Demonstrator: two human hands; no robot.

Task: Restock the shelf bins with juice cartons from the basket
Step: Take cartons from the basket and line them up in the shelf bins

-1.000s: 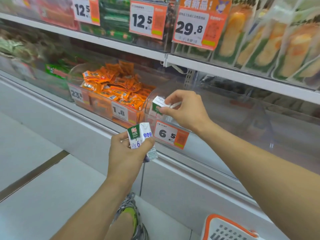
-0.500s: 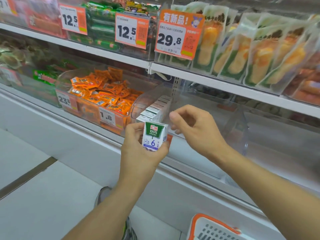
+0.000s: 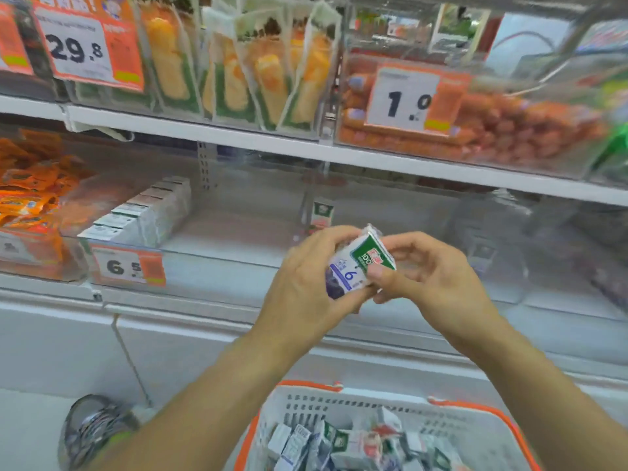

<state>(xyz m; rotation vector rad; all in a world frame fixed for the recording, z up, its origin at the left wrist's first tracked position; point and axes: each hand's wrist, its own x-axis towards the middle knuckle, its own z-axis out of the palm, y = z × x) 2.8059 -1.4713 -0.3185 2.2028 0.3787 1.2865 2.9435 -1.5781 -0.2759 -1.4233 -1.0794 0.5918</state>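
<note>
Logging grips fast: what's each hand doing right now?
Left hand: grips the juice carton.
Right hand: fingers pinch the same carton's corner.

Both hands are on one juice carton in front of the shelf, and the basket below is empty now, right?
Not quite. The head view shows both hands, left hand and right hand, on the juice carton, but the basket below holds many more cartons.

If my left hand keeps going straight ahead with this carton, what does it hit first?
Probably the clear front wall of the bin right ahead of the left hand and its juice carton; lifted over that, the lone carton farther back. Depth is hard to judge.
</note>
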